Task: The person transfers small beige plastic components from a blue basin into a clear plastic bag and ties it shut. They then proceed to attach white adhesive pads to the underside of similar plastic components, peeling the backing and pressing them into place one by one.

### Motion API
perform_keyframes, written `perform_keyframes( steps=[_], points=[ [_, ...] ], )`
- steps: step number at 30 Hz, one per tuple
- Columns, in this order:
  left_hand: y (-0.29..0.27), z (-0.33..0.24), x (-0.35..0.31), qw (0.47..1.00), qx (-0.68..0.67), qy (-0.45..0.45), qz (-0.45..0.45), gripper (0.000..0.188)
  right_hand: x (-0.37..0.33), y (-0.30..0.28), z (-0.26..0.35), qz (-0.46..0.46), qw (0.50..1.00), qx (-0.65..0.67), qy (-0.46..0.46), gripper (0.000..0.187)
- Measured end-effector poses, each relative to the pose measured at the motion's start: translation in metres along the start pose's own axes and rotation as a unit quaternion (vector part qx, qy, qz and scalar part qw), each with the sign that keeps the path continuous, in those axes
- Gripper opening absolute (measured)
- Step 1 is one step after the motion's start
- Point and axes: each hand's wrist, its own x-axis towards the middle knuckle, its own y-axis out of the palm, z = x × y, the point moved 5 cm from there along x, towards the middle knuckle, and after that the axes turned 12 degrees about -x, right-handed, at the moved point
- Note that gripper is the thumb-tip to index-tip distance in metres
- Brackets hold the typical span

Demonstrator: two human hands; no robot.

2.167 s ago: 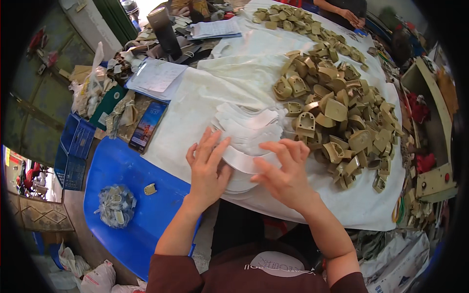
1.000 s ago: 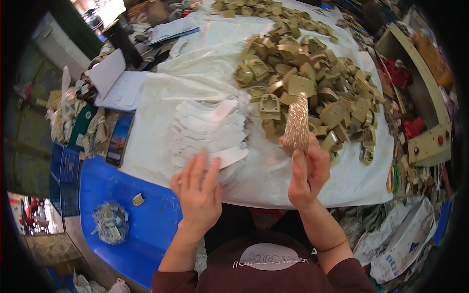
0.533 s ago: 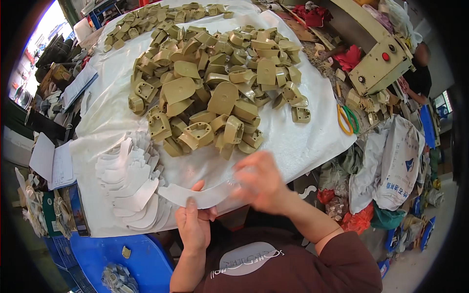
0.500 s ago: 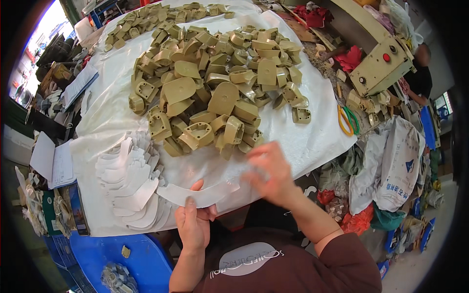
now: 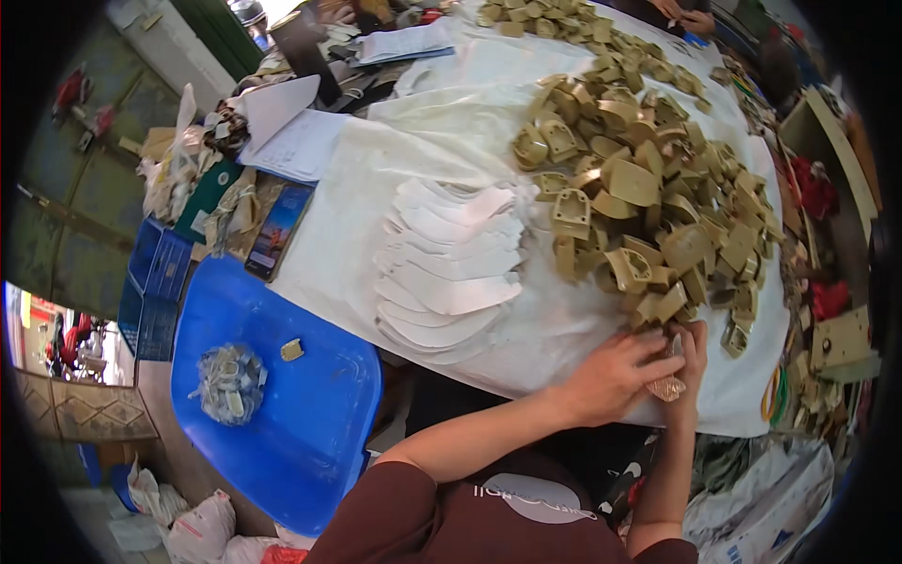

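Close together at the near edge of the white-covered table (image 5: 329, 244), my left hand (image 5: 611, 376) and my right hand (image 5: 693, 362) both close on a small shiny, brownish piece (image 5: 668, 383). My fingers hide much of it, so its kind is unclear. Just beyond my hands lies a large heap of olive-tan moulded pieces (image 5: 634, 183), shaped like shoe heels, some with holes in their flat faces. To the left, a fanned stack of curved white strips (image 5: 451, 282) rests on the table cover, apart from both hands.
Left of the table sits a blue plastic tub (image 5: 282, 461) holding a bundle of clear pieces (image 5: 230, 385) and one tan piece (image 5: 293, 350). A phone (image 5: 279, 230) and an open notebook (image 5: 301, 146) lie along the left edge. Another person's hands (image 5: 691, 19) show at the far end.
The view has swung left. My hands have come together by the heap; the curved white strip is no longer visible in my left hand, and both hands now hold a shiny brownish piece.
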Motion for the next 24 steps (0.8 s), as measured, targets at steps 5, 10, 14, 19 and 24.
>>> perform_keyframes(
  steps=[5,10,14,19,24],
  points=[
    [0.003,0.007,-0.011,0.998,0.067,0.01,-0.016,0.05,-0.006,-0.005,-0.039,0.046,0.998,0.025,-0.044,0.037],
    [0.001,0.006,-0.013,0.995,0.091,0.03,-0.013,0.052,-0.021,0.007,-0.076,-0.054,0.86,0.44,0.254,0.032],
    [0.004,0.005,-0.009,0.994,0.1,0.038,0.001,0.051,-0.019,0.003,-0.084,-0.066,0.888,0.37,0.265,0.033],
    [-0.004,0.003,-0.012,0.999,-0.017,-0.042,0.003,0.058,0.019,-0.029,-0.046,0.049,0.987,0.015,0.15,0.026],
    [-0.021,0.004,-0.03,0.981,-0.166,-0.076,-0.065,0.037,0.008,-0.044,-0.03,0.189,0.97,-0.138,0.065,0.027]
  ],
)
